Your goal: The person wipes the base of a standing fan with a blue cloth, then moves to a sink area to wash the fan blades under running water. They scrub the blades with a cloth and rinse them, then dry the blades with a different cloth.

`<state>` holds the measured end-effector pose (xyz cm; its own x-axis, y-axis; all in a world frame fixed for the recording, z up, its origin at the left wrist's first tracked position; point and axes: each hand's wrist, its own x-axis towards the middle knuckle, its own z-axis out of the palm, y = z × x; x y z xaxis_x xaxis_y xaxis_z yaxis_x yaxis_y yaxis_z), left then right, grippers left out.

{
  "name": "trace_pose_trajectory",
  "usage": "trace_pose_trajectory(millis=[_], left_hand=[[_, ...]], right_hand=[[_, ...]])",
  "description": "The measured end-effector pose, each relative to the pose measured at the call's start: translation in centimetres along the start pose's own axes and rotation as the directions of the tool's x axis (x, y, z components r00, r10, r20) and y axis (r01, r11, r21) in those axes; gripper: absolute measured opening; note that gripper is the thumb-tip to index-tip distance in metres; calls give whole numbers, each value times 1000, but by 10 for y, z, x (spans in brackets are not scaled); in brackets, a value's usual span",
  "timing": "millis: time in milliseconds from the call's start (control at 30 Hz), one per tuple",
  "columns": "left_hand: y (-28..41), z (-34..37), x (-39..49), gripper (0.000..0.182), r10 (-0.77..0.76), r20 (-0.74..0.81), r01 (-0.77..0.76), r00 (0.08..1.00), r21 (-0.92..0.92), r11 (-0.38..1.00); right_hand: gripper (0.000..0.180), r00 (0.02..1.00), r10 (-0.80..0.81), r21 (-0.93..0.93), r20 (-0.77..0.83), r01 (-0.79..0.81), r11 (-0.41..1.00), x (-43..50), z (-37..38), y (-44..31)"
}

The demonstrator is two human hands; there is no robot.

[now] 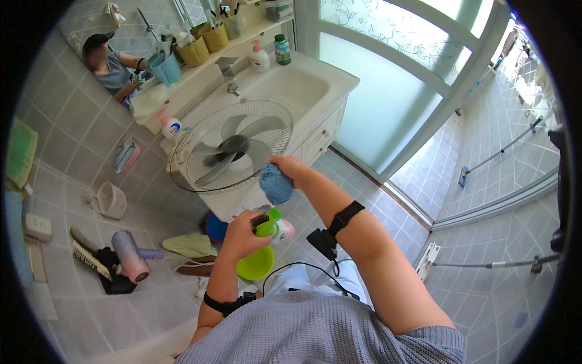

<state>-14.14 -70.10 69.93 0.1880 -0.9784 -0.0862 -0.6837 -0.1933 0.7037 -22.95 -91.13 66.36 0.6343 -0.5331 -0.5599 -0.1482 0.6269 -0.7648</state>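
My right hand (291, 170) is closed around a bunched blue cloth (276, 184), close to the near right rim of a wire fan guard. That guard (286, 118) rests on the washbasin counter with dark grey fan blades (236, 144) in it. Lower and further left, my left hand (242, 237) grips a green spray bottle head (268, 227) together with a small dark-bristled brush (259, 220). A pink and white bottle body (284, 230) shows beyond the green part. Whether the brush and the green head are joined, I cannot tell.
A chrome tap (227, 70) stands by the white basin (304, 86), with a pump bottle (259, 57) and a green bottle (282, 50). A hair dryer (129, 255) and brushes hang at the left wall. Below lies a lime-green basin (255, 264). A black cable crosses my lap.
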Motion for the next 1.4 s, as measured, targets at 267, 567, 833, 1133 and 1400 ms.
trace_pose_trajectory(millis=[267, 567, 833, 1133, 1400], left_hand=[[59, 36, 100, 40, -185, -126, 132, 975, -343, 930], [173, 55, 271, 40, -97, -280, -86, 955, -575, 814], [189, 64, 453, 27, -99, -230, -120, 968, -775, 621], [113, 98, 638, 29, -442, -35, 204, 896, -853, 480], [104, 124, 668, 40, -465, 40, 215, 884, -919, 330]], right_hand=[[58, 944, 117, -824, 308, 204, 528, 40, -133, -60], [93, 773, -318, -723, 549, 630, 283, -27, -264, -177], [67, 718, -690, -888, 95, 374, 267, 58, -295, -254], [72, 671, -732, -850, -119, 312, 424, 150, -348, -297], [78, 768, -640, -822, -6, 361, 440, 180, -368, -320]])
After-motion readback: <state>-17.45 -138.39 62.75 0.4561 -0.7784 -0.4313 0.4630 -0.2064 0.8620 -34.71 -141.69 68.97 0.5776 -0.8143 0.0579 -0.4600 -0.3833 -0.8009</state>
